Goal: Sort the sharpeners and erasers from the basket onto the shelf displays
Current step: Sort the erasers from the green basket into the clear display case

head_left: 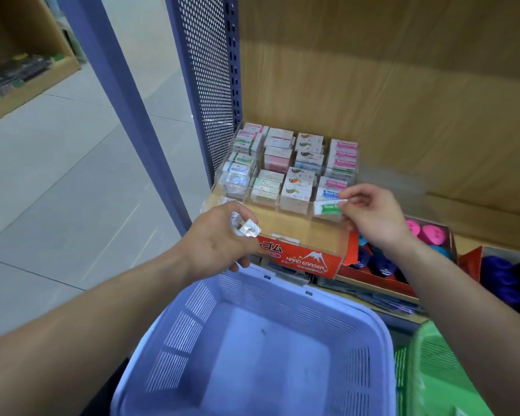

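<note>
Two hands are up in front of the shelf (487,226). My right hand (373,214) pinches a green eraser (327,209), white with a green label, flat, by its end. It is at the front right compartment of the clear display (282,163), which holds rows of small boxed erasers. My left hand (219,238) has its fingers curled around small wrapped erasers (248,228), shiny, just beside the red box (303,259). Below both hands is the blue basket (252,340).
</note>
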Available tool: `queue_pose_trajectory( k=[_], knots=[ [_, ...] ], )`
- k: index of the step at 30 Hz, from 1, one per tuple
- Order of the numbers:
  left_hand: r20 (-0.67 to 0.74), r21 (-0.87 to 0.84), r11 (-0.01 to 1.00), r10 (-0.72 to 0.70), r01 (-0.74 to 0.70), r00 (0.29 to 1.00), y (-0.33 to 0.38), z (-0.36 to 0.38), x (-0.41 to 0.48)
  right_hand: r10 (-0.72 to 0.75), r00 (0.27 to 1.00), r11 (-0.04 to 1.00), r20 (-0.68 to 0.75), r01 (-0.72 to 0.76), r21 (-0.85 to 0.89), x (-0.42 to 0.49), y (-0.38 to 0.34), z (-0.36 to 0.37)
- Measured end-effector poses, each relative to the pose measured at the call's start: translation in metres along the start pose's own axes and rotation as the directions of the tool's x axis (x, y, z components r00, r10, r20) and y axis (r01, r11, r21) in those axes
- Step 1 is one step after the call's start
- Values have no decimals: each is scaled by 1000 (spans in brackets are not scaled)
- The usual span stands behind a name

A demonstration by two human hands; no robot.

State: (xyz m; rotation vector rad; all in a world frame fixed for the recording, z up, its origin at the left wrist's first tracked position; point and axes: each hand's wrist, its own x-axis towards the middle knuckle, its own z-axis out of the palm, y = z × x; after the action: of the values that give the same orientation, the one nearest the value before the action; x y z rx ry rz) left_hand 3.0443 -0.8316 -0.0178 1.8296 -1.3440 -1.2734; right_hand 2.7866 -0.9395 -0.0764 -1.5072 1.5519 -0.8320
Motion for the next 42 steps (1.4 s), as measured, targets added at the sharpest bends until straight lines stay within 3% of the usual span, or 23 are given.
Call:
queue_pose_trajectory(
  k=[4, 8, 12, 16, 18, 20, 22, 24, 28, 32, 36, 42],
  knots=[
    [17, 40, 999, -8, 8, 1000, -3, 5, 4, -70, 991, 990, -117, 54, -131, 26, 10, -5],
    [7, 45, 999, -31, 30, 1000, -7, 6, 8, -208, 978, 919, -14, 191, -346, 31, 10, 3],
    [2, -2, 999, -43, 43, 999, -12, 5, 14, -304, 948, 763, 90, 299, -574, 31, 13, 3],
    [-1, -70, 998, -6, 6, 1000, -10, 5, 13, -304, 949, 730, 80, 286, -621, 19, 1, 4],
    [4, -97, 995, 2, -2, 1000, -8, 4, 11, -355, 933, 770, 58, 327, -548, 2, -13, 11],
    [14, -137, 991, 7, -5, 1000, -7, 3, 8, -338, 931, 880, 140, 366, -303, -20, -33, 24],
    [26, -177, 984, 14, -9, 1000, -8, 3, 7, -258, 917, 962, 304, 271, -4, -40, -51, 41],
    [32, -208, 978, 27, -20, 999, -8, 2, 5, -244, 886, 968, 395, 200, 150, -52, -61, 55],
    [3, -250, 966, 74, -71, 997, -8, 1, 3, -244, 876, 962, 416, 163, 221, -57, -69, 61],
    [-11, -301, 949, 88, -88, 996, -9, -4, 2, -140, 867, 967, 479, 14, 256, -55, -66, 55],
    [29, -195, 978, 80, -73, 996, -11, -4, 0, -82, 854, 931, 514, -119, 346, -56, -58, 52],
    [5, -96, 995, 4, -3, 1000, -15, -13, -1, 107, 903, 865, 417, -291, 408, -43, -32, 33]
  ],
)
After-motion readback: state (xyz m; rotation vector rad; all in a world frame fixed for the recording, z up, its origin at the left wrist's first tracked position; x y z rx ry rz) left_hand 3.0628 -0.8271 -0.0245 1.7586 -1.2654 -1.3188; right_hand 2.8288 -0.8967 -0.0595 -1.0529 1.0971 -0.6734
